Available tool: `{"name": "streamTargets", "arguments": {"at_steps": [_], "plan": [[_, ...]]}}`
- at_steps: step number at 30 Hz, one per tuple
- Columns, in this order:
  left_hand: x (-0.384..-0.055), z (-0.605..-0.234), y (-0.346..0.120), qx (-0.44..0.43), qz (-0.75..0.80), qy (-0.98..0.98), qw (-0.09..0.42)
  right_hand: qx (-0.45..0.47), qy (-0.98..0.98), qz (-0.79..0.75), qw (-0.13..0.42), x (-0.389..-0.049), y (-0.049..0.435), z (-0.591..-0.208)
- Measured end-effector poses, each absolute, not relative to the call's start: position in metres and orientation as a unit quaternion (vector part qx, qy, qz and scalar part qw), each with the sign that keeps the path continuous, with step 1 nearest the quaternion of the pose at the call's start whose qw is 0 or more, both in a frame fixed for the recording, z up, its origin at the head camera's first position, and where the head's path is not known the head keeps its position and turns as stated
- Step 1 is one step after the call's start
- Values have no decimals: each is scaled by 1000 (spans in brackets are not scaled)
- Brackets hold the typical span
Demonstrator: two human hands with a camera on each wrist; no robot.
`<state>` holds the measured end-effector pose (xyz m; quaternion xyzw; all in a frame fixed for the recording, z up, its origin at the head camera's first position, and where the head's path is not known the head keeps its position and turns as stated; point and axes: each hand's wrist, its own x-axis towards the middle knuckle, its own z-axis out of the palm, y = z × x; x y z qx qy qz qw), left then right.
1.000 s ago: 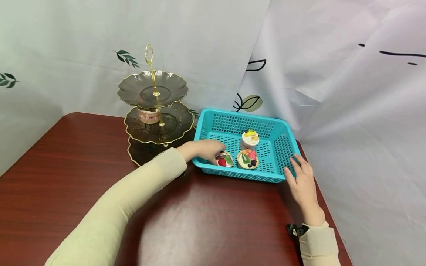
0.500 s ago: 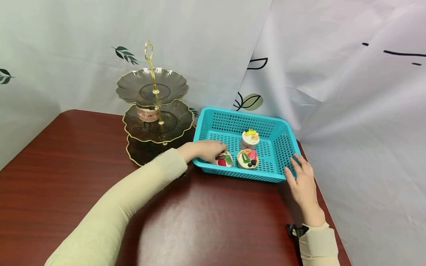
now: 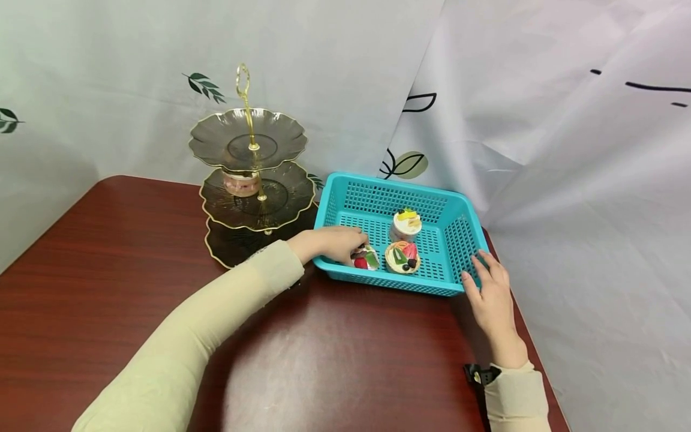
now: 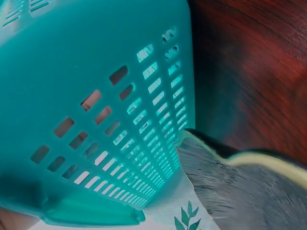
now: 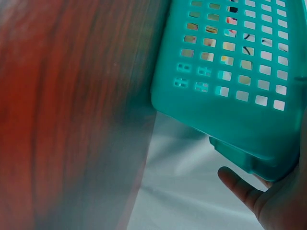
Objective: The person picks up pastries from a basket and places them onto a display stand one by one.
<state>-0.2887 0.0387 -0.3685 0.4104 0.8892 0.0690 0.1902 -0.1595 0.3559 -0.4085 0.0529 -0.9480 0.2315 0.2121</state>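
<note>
Inside the turquoise plastic basket, my left hand reaches over the left rim and grips a small dessert topped with red and green fruit. Its lower part is hidden by the hand and the basket wall. Beside it sit a fruit tart with strawberry and kiwi, and a cream dessert cup with yellow fruit. At the basket's front right corner rests my right hand, fingers spread loosely over the rim. The right wrist view shows its thumb stretched out, apart from the basket wall.
Left of the basket stands a three-tier dark cake stand with gold edges and a gold handle. A layered dessert cup sits on its middle tier. The reddish wooden table meets pale curtains behind and at right.
The head view has shifted slightly. Both hands stay in place; the left hand's fingers have settled a little further over the dessert.
</note>
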Motion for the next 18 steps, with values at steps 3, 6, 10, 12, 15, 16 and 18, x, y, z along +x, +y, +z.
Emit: {"name": "streamTargets", "arguments": {"at_steps": [3,6,10,12,15,16,18], "plan": [[-288,-368,39,410,61,890,189,53,-948,232,213,-160,356,-409],[-287,-368,39,408,55,891,188,54,-948,232,213,-160,355,-409],[-287,-368,38,410,56,891,186,54,-948,231,213,-160,355,-408],[-287,-368,38,410,62,891,184,54,-948,230,213,-160,355,-408],[-287,-368,38,409,67,892,181,54,-948,231,212,-159,354,-407],[-287,-369,38,408,67,892,181,54,-948,231,211,-159,354,-406],[-287,-369,38,408,66,892,182,55,-948,232,210,-159,354,-406]]}}
